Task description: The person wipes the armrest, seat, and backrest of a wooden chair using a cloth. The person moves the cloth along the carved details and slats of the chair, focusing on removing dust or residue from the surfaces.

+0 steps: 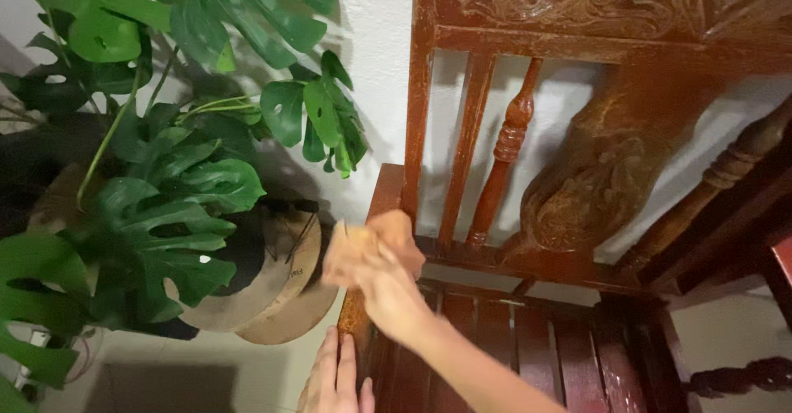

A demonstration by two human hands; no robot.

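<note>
Wiping step: my right hand [375, 269] clenches cloth [371, 240] at chair [528, 124] seat's left rear corner; left hand [337, 380] flat, fingers released, bracing left edge. Next: firm pressure along slats.

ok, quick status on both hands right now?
Left hand: open, fingers flat on the front left corner of the dark red carved wooden chair.
Right hand: closed on a blurred orange-tan cloth.

Slatted red-brown wooden chair seat [528, 347]
</note>
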